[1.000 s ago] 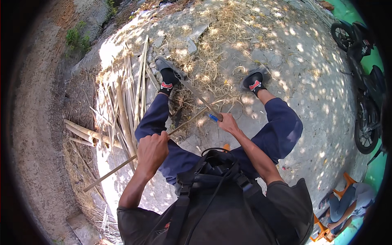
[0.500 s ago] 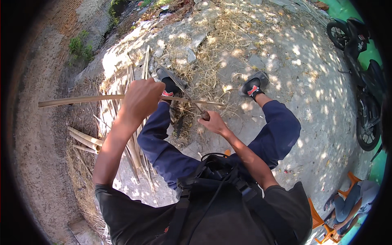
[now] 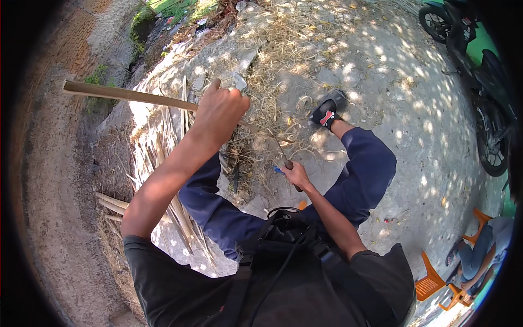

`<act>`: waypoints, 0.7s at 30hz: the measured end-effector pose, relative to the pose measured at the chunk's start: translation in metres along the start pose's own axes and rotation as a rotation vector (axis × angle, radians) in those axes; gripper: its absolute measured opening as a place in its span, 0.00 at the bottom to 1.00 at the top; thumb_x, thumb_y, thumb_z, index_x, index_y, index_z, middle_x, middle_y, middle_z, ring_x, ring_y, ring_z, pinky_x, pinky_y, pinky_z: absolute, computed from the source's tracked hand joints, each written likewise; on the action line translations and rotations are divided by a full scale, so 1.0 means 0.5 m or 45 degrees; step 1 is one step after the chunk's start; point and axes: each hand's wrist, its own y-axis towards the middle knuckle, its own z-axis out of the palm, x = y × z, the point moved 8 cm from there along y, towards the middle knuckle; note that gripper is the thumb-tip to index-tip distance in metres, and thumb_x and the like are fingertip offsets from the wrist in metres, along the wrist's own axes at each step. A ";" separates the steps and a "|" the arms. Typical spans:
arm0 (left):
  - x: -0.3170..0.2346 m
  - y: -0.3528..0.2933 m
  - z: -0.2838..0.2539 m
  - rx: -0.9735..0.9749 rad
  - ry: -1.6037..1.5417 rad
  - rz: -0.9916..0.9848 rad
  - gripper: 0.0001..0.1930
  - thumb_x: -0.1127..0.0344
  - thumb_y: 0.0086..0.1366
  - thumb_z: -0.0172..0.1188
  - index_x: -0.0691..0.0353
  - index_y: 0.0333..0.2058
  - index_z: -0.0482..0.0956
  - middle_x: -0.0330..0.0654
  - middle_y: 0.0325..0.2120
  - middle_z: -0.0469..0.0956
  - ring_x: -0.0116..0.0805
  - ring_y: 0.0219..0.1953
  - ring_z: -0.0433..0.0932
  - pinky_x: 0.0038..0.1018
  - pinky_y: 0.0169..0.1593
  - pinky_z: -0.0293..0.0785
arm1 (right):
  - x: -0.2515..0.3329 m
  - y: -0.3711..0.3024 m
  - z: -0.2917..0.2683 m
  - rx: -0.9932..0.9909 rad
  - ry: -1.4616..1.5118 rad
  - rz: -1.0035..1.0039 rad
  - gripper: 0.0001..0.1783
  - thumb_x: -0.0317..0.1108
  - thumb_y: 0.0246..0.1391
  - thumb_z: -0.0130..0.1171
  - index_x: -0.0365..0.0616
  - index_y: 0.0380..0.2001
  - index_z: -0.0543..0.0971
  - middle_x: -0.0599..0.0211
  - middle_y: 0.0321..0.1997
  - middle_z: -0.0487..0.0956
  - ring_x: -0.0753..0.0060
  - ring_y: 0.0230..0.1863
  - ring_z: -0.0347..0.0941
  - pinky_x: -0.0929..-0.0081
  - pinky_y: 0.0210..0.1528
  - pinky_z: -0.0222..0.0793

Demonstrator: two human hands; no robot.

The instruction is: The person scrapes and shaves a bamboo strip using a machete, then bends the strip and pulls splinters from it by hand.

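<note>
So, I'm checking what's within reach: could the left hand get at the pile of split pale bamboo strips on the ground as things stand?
Probably not right away: the left hand is raised and closed around a long bamboo stick, while the strips lie below the arm.

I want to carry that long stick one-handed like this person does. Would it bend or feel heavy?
Probably stiff: the stick juts straight out from the left hand without sagging. Likely light, since one raised hand holds it off-centre. Its flat, split look suggests it would not roll.

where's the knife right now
In the head view the knife is just right of centre, gripped in the right hand between the knees, its blade pointing up into the straw shavings.
</note>
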 end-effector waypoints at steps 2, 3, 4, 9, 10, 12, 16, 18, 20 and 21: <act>-0.014 0.013 -0.018 -0.089 0.015 0.055 0.05 0.73 0.55 0.68 0.57 0.31 0.82 0.42 0.21 0.80 0.45 0.31 0.84 0.39 0.54 0.74 | 0.008 0.001 -0.002 -0.002 -0.036 -0.006 0.20 0.46 0.53 0.67 0.35 0.30 0.80 0.54 0.22 0.79 0.57 0.26 0.79 0.57 0.34 0.73; -0.054 0.009 -0.074 -0.394 0.002 0.305 0.06 0.70 0.55 0.70 0.57 0.32 0.82 0.41 0.21 0.79 0.44 0.29 0.83 0.38 0.51 0.75 | 0.019 -0.002 -0.005 0.004 -0.034 -0.008 0.20 0.46 0.53 0.67 0.35 0.30 0.80 0.54 0.22 0.79 0.57 0.26 0.79 0.57 0.34 0.73; -0.075 -0.008 -0.106 -0.542 -0.006 0.433 0.07 0.69 0.55 0.71 0.57 0.33 0.83 0.40 0.21 0.79 0.44 0.29 0.83 0.38 0.49 0.75 | 0.021 -0.006 -0.004 0.038 0.010 0.079 0.21 0.46 0.53 0.68 0.35 0.30 0.80 0.53 0.22 0.79 0.54 0.27 0.80 0.56 0.35 0.73; -0.068 -0.102 -0.051 0.219 -1.784 0.175 0.18 0.57 0.55 0.79 0.60 0.37 0.84 0.35 0.31 0.82 0.32 0.36 0.82 0.32 0.39 0.74 | -0.011 0.005 -0.024 -0.008 -0.016 0.030 0.22 0.47 0.52 0.67 0.34 0.30 0.79 0.52 0.22 0.79 0.49 0.28 0.80 0.55 0.36 0.74; -0.052 -0.126 -0.012 0.215 -1.780 0.183 0.18 0.57 0.55 0.79 0.60 0.37 0.84 0.35 0.31 0.82 0.32 0.36 0.82 0.32 0.39 0.74 | -0.011 0.009 -0.027 -0.033 0.016 -0.025 0.19 0.44 0.54 0.67 0.36 0.29 0.78 0.58 0.20 0.78 0.61 0.23 0.77 0.61 0.29 0.72; -0.033 -0.172 0.185 0.640 -1.681 -0.237 0.31 0.54 0.50 0.83 0.61 0.49 0.80 0.38 0.44 0.82 0.30 0.46 0.80 0.32 0.45 0.75 | 0.002 0.010 -0.032 -0.051 0.042 -0.090 0.17 0.41 0.56 0.67 0.37 0.27 0.77 0.65 0.18 0.77 0.72 0.17 0.74 0.66 0.22 0.69; -0.029 -0.105 0.326 -0.153 -1.589 -0.639 0.43 0.54 0.46 0.85 0.64 0.58 0.73 0.46 0.57 0.77 0.39 0.58 0.76 0.36 0.55 0.74 | -0.010 0.014 -0.043 -0.055 0.101 -0.019 0.16 0.40 0.56 0.67 0.38 0.26 0.77 0.66 0.18 0.76 0.72 0.16 0.74 0.67 0.20 0.69; -0.019 -0.054 0.315 -0.573 -1.963 -0.625 0.54 0.54 0.45 0.86 0.67 0.65 0.63 0.52 0.62 0.71 0.45 0.66 0.69 0.40 0.64 0.69 | -0.015 0.032 -0.041 -0.111 0.040 -0.085 0.16 0.40 0.57 0.66 0.38 0.26 0.77 0.67 0.18 0.76 0.73 0.16 0.73 0.67 0.20 0.69; -0.026 0.002 0.269 -0.653 -1.940 -0.544 0.53 0.55 0.47 0.84 0.65 0.66 0.63 0.50 0.63 0.70 0.44 0.67 0.68 0.42 0.66 0.67 | -0.011 0.036 -0.037 -0.133 0.132 -0.216 0.16 0.40 0.58 0.65 0.38 0.25 0.77 0.67 0.17 0.76 0.73 0.14 0.72 0.67 0.18 0.68; -0.033 0.031 0.245 -0.724 -1.913 -0.479 0.52 0.56 0.48 0.83 0.63 0.68 0.62 0.49 0.64 0.69 0.43 0.68 0.67 0.44 0.68 0.65 | -0.022 0.039 -0.035 -0.143 0.126 -0.213 0.16 0.40 0.58 0.65 0.38 0.25 0.77 0.67 0.17 0.76 0.73 0.14 0.72 0.67 0.18 0.68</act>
